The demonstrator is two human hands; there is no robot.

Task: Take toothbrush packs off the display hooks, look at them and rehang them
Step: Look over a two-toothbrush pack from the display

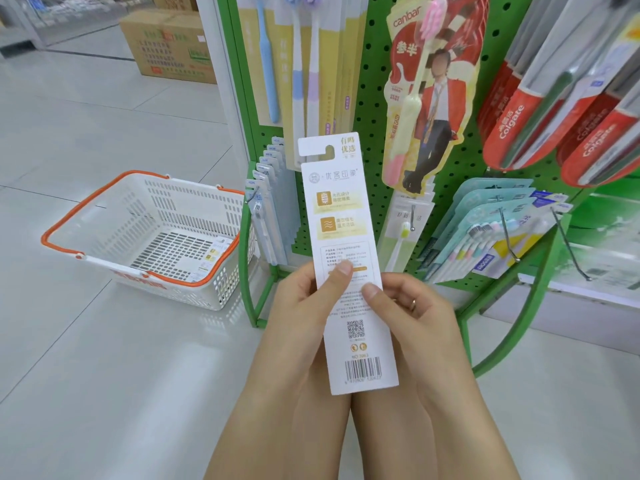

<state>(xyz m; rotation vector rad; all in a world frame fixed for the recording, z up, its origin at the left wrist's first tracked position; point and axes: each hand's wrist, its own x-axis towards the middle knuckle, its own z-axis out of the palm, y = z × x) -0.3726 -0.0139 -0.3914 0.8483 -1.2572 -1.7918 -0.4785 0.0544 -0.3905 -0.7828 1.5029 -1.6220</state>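
Both hands clamp one toothbrush pack (346,258), held upright with its printed back and barcode facing the camera, just in front of the green pegboard rack (377,109). The left hand (304,306) and right hand (412,306) pinch its lower half, thumbs on the card. A white basket (104,216) sits on the floor left of the rack.

To my left I see a white shopping basket (104,216) with orange handles on the tiled floor (86,358), and stacked cardboard boxes (166,43) beyond it.
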